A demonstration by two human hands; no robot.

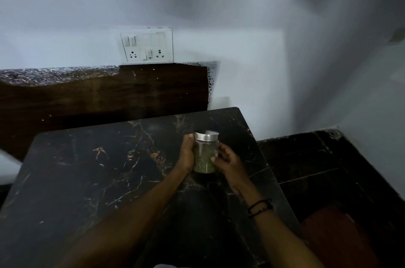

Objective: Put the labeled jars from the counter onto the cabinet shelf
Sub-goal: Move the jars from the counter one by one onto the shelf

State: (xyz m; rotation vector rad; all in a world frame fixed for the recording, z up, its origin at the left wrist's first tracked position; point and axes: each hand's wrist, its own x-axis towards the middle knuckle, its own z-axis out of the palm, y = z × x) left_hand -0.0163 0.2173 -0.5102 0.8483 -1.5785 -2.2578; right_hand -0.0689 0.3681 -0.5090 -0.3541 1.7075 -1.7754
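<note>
A clear glass jar point(205, 157) with a silver metal lid and green-brown contents stands upright over the black marble counter point(92, 169), near its right side. My left hand point(187, 155) wraps the jar's left side. My right hand point(228, 161) presses its right side with thumb and fingers. Whether the jar's base touches the counter I cannot tell. No label shows from this angle. No cabinet shelf is in view.
A white switch and socket panel point(148, 47) sits on the pale wall behind the counter. A dark wooden board point(98, 92) leans along the wall. Right of the counter lies a lower dark tiled floor point(317, 164). A black cord bracelet circles my right wrist.
</note>
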